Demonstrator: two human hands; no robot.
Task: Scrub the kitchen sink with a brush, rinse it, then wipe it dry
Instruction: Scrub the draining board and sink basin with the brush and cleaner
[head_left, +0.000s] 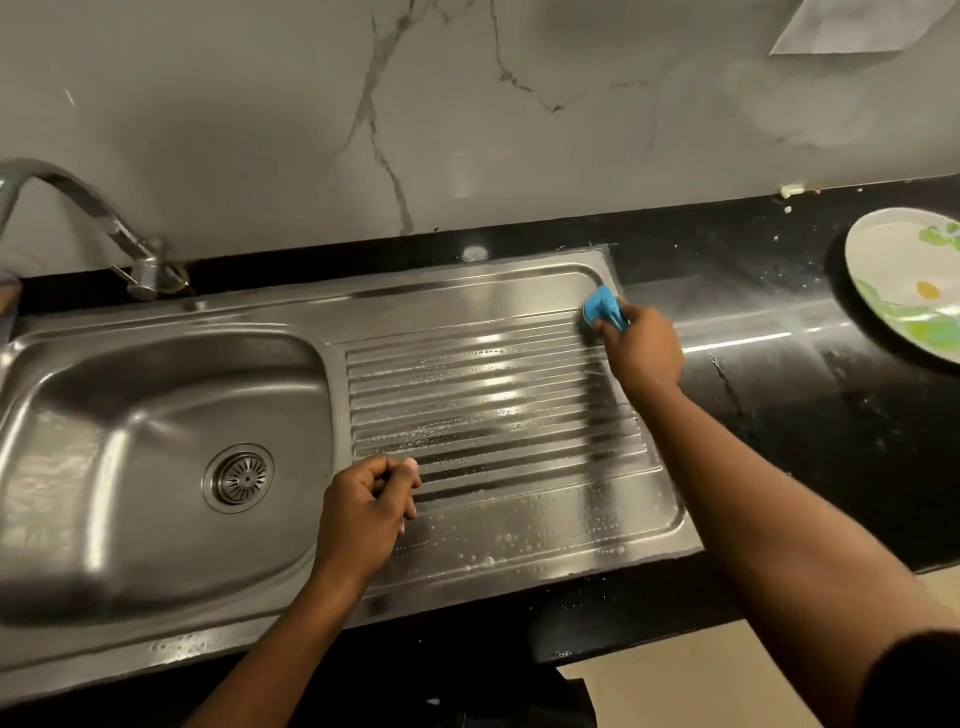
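Observation:
A stainless steel sink (62, 530) fills the left of the view, with its drain (239, 477) in the basin and a ribbed draining board (493, 400) to the right, dotted with soap suds. My right hand (641, 351) grips a blue brush (602, 307) at the far right corner of the draining board, bristles down on the steel. My left hand (363, 509) hovers over the board's near left part, by the basin's edge, with its fingers curled and nothing in them.
A chrome tap (140, 265) stands behind the basin at the far left. The black countertop (810, 415) runs to the right, wet and speckled. A white plate with green and yellow marks (904, 280) lies at the right edge. A marble wall rises behind.

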